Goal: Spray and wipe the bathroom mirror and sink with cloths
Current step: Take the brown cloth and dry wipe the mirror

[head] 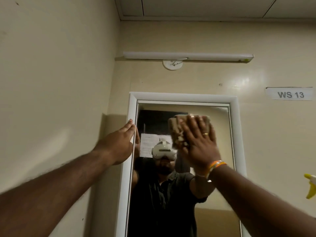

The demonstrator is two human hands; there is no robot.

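Here, label by label, is what I can and cannot make out.

Mirror: the mirror [220, 185] hangs on the cream wall in a white frame [183, 96]; its lower part runs out of the bottom of the view, so I cannot see where it ends.

Cloth: a tan cloth [176, 129] is pressed flat against the upper glass, mostly covered by my palm. Only its left part and top edge show, and they are blurred.

Right hand: my right hand [199, 142] lies open and flat on the cloth, fingers spread upward, pinning it to the glass rather than closing around it. A ring sits on one finger and orange bands circle the wrist.

Left hand: my left hand [119, 144] is open, fingers straight and together, its fingertips at the left side of the frame. It holds nothing. Whether the palm touches the wall, I cannot tell.

Spray bottle: only a yellow and white spray bottle [311, 187] tip shows at the right edge, the rest cut off.

Sink: out of view.

Wall: a tube light [188, 55] runs above the mirror, and a label [289, 94] reading "WS 13" sits to the right.

Reflection: my dark shirt shows dimly; the cloth hides part of it.
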